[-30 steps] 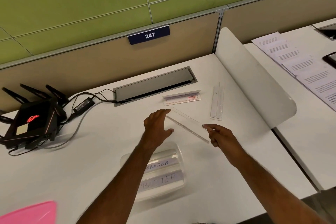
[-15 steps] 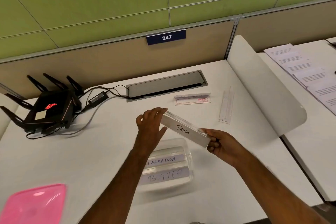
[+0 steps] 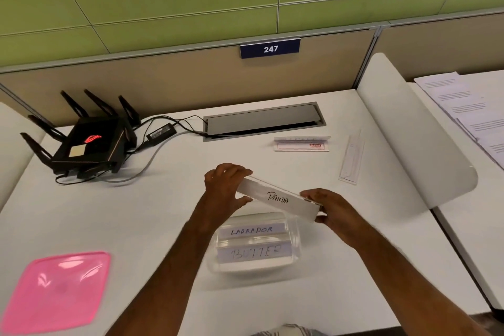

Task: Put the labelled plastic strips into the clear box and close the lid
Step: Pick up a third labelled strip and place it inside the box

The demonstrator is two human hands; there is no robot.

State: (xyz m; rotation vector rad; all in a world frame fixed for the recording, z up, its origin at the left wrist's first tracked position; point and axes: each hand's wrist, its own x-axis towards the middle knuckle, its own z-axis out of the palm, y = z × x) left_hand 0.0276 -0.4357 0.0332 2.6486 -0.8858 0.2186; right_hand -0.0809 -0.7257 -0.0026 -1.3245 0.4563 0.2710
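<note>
A clear plastic strip labelled PANDA (image 3: 278, 198) is held by both ends just above and behind the clear box (image 3: 296, 237). My left hand (image 3: 225, 189) grips its left end and my right hand (image 3: 331, 209) its right end. The box sits open on the white desk and holds two strips, LABRADOR (image 3: 252, 231) and BUTTER (image 3: 255, 252). The pink lid (image 3: 56, 290) lies flat at the near left. Farther back lie another strip with a red mark (image 3: 301, 144) and a clear strip (image 3: 351, 157).
A black router (image 3: 87, 142) with antennas and cables stands at the back left. A grey cable hatch (image 3: 263, 120) is set into the desk. A white divider (image 3: 414, 128) bounds the right side, with papers (image 3: 463, 109) on the neighbouring desk.
The strip has been turned so its PANDA label faces me, and both hands have brought it nearer to the box. The view has shifted left and down.
</note>
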